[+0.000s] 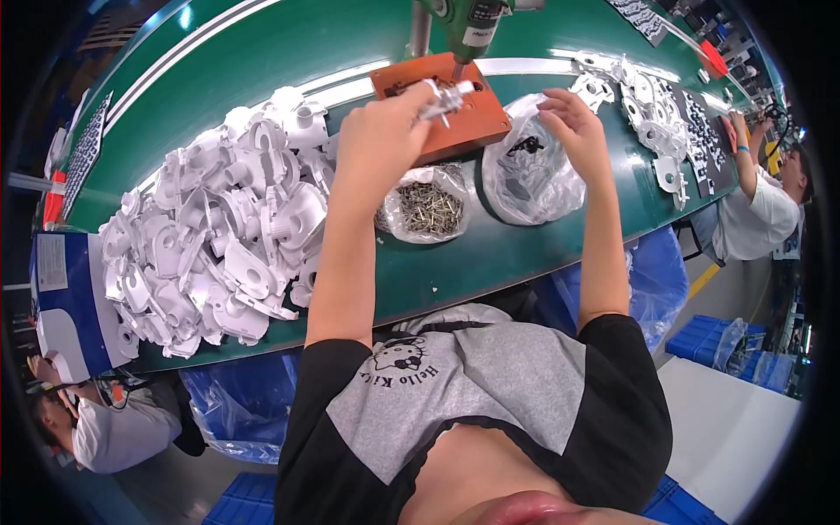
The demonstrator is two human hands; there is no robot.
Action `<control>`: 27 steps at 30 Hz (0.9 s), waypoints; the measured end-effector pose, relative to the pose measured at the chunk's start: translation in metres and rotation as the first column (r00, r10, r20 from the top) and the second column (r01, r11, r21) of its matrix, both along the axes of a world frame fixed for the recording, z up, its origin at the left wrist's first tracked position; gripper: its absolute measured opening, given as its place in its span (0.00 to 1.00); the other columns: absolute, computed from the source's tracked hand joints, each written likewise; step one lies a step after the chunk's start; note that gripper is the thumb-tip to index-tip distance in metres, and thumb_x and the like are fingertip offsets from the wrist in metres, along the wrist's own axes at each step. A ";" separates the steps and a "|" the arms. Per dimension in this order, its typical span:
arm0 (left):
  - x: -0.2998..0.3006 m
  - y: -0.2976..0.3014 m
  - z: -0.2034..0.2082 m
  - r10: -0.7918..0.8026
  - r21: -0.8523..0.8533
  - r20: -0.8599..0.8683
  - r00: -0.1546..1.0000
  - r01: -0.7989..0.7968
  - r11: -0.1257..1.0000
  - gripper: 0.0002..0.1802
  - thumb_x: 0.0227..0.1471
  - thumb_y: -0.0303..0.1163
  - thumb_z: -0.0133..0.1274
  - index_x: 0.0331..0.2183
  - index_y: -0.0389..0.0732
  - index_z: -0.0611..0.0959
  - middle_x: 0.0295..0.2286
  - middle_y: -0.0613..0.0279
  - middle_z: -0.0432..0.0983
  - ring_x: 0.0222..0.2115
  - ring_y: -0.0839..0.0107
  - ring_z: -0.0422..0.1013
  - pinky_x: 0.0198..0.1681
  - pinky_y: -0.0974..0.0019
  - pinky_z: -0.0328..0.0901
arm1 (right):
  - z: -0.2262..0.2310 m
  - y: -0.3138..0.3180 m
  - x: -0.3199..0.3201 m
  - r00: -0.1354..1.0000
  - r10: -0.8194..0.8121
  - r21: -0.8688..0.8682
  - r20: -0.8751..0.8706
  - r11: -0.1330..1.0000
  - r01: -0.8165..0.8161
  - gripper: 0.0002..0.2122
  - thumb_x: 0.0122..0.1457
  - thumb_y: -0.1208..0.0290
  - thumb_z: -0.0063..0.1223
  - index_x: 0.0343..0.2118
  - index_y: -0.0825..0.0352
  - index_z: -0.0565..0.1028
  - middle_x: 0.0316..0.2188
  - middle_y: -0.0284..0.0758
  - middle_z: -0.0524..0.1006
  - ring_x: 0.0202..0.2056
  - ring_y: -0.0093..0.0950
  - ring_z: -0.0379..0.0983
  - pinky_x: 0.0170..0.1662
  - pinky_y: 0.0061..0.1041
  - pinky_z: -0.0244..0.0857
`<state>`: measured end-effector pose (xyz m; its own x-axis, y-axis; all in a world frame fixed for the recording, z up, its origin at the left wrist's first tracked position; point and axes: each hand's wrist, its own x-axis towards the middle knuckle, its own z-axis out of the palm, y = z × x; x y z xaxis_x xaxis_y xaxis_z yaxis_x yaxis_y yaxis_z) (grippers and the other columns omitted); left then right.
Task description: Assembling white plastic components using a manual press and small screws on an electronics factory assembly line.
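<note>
My left hand (381,136) is closed on a white plastic part (448,101) with a short peg sticking out of it. It holds the part over the orange fixture block (477,129), just below the tip of a green powered tool (472,24). My right hand (577,131) hovers at the upper edge of a clear plastic bag (534,194), its fingers loosely bent and apart, nothing visible in them. Small black pieces (527,147) show inside that bag. Between my forearms, a second clear bag holds many metal screws (429,208).
A large heap of white plastic parts (219,227) covers the bench's left side. More white parts (647,114) lie at the right, beside a dark sheet of small pieces (700,131). Blue bins (245,398) stand below the bench edge. Other people (761,192) sit at both ends.
</note>
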<state>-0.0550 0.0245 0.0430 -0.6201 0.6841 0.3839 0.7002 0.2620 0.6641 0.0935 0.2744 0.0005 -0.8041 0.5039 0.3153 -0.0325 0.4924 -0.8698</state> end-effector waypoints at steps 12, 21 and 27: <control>-0.007 0.043 -0.062 0.207 0.156 -0.442 0.873 -0.152 0.976 0.07 0.43 0.31 0.54 0.30 0.43 0.78 0.33 0.53 0.76 0.42 0.54 0.71 0.48 0.53 0.63 | -0.054 0.003 0.006 0.889 -0.297 0.528 0.349 0.846 0.075 0.07 0.48 0.76 0.57 0.28 0.70 0.72 0.23 0.41 0.73 0.27 0.37 0.71 0.31 0.31 0.64; -0.016 0.044 -0.076 0.204 0.181 -0.449 0.870 -0.135 0.974 0.06 0.45 0.32 0.55 0.29 0.44 0.81 0.36 0.51 0.76 0.44 0.55 0.70 0.51 0.53 0.61 | -0.063 0.015 0.013 0.890 -0.307 0.421 0.337 0.895 0.149 0.07 0.49 0.77 0.53 0.32 0.69 0.71 0.28 0.46 0.75 0.32 0.44 0.72 0.35 0.38 0.64; -0.016 0.041 -0.078 0.183 0.129 -0.526 0.831 -0.134 0.982 0.07 0.45 0.33 0.55 0.30 0.45 0.82 0.38 0.51 0.75 0.46 0.55 0.68 0.54 0.52 0.58 | -0.028 0.002 0.004 0.934 -0.257 0.380 0.249 0.913 0.150 0.11 0.50 0.78 0.54 0.37 0.70 0.73 0.24 0.44 0.75 0.28 0.42 0.74 0.33 0.32 0.66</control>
